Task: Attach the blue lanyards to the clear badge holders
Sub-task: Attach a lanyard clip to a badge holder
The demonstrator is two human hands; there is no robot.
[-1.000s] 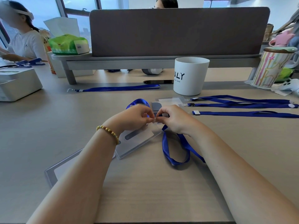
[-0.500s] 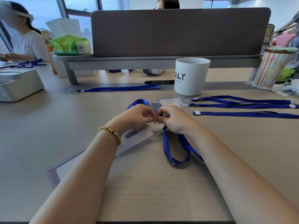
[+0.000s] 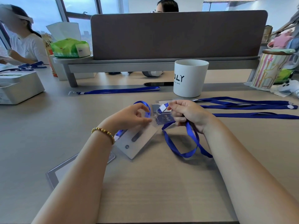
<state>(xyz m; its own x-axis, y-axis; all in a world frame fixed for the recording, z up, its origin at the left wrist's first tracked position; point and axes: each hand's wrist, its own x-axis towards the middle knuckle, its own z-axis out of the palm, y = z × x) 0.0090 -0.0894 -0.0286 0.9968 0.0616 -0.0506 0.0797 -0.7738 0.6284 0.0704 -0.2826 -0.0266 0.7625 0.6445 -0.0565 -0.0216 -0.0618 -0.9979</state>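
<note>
The blue lanyard (image 3: 181, 143) loops on the counter (image 3: 145, 183), its clip end pinched in the right hand (image 3: 189, 115) above a clear badge holder (image 3: 163, 119). The left hand (image 3: 129, 118) rests there, fingers loosely curled, holding nothing. Steadying the holder's slot should help. More lanyards (image 3: 242, 105) lie beside a white cup (image 3: 190, 78).

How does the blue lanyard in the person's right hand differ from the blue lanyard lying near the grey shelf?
The held blue lanyard is looped and partly lifted by the right hand; the far blue lanyard lies flat, straight and untouched. The held one's white end is raised; the far one's rests down. Both are blue ribbon.
</note>
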